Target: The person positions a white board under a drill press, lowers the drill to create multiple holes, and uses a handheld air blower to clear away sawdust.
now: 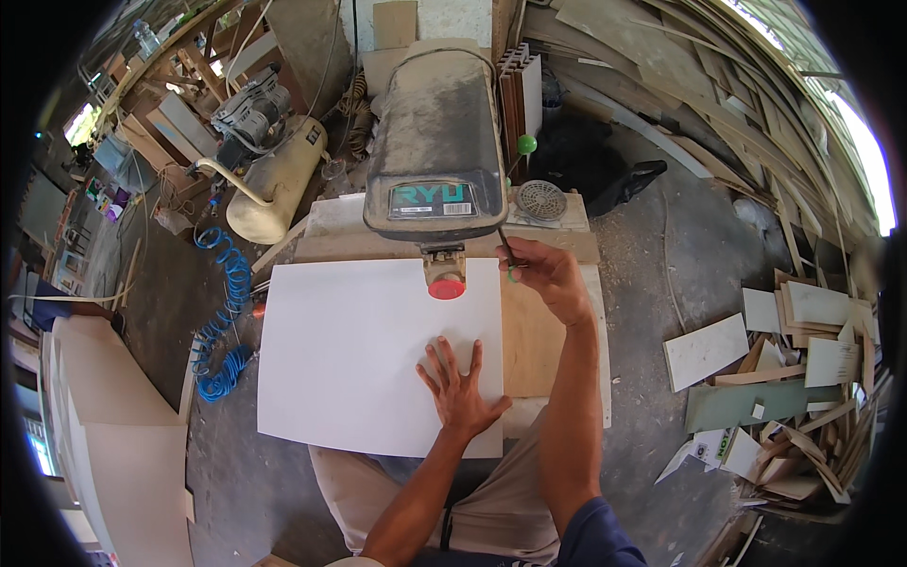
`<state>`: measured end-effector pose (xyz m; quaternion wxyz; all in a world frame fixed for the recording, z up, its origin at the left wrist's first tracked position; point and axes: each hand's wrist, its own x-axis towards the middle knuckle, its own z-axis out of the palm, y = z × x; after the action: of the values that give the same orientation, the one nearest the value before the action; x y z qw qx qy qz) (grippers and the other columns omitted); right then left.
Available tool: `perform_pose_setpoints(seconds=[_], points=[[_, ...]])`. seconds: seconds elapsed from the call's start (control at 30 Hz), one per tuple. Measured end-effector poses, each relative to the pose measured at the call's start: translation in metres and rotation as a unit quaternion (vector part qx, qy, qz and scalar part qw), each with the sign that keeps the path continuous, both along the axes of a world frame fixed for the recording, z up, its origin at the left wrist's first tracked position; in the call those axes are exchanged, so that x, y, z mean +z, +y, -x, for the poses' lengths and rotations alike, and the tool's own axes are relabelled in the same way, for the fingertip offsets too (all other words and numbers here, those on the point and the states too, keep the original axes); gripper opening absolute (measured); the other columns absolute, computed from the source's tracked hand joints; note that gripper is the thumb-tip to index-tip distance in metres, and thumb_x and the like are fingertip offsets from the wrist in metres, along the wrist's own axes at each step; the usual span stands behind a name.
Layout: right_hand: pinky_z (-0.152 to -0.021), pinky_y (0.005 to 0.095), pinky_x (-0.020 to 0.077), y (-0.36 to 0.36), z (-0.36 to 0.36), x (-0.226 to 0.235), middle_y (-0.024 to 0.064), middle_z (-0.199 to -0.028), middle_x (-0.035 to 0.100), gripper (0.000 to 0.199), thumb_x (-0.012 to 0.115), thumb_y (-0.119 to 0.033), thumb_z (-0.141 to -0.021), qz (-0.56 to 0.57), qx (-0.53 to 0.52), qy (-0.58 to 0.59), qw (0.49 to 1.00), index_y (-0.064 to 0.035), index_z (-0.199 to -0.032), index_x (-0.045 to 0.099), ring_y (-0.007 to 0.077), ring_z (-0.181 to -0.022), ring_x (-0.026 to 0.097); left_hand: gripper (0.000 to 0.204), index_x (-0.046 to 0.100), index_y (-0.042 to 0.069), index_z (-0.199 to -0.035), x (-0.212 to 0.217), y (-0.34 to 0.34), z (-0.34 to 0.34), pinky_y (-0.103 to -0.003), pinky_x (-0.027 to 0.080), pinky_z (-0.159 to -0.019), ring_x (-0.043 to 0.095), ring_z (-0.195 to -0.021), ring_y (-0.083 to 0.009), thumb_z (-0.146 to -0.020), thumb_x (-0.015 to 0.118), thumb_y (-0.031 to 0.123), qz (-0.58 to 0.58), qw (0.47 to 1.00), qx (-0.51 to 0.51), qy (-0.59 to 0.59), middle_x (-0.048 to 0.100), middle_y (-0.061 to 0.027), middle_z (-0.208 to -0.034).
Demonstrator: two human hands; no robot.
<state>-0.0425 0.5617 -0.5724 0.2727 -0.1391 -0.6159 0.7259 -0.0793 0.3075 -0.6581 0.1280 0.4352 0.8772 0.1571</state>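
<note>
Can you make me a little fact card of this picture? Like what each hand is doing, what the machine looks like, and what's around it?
Left hand: the left hand lies flat, fingers spread, on a white board
Right hand: the right hand holds a dark lever at the machine's side
Machine: the machine is dark and dusty on top, with a red round part low at its front
On the left: a cream tank and a curly blue hose
On the right: a messy pile of scraps
</note>
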Motion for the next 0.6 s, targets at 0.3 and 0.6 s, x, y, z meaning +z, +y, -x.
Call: perform_pose_setpoints(seconds=[0.3,0.6], points=[[-0.101,0.0357,0.0565,-0.0021,-0.0005,0.0033,0.0195,-0.13,0.072,0.05,0.067,0.011,-0.095,-0.015,0.0,-0.004,1.0,0.0113,-0.143,0.058,0.0239,-0.112,0.072,0.13,0.022,0.03,-0.172,0.0012,-0.0009,0.0048,-0.077,0.0,-0.123,-0.008,-0.159,-0.0559,-0.064,0.086,0.067,0.014,1.0,-0.004,-0.001,-0.008,-0.0301,-0.175],[-0.1,0.0351,0.0572,-0.0041,-0.0037,0.0048,0.0198,-0.129,0.072,0.05,0.066,0.012,-0.093,-0.011,-0.006,-0.002,1.0,0.0112,-0.142,0.059,0.0242,-0.11,0.073,0.13,0.024,0.027,-0.171,-0.0058,-0.0016,0.0027,-0.079,0.005,-0.121,-0.006,-0.159,-0.0581,-0.064,0.085,0.07,-0.002,0.999,-0.025,0.033,-0.008,-0.0309,-0.174]])
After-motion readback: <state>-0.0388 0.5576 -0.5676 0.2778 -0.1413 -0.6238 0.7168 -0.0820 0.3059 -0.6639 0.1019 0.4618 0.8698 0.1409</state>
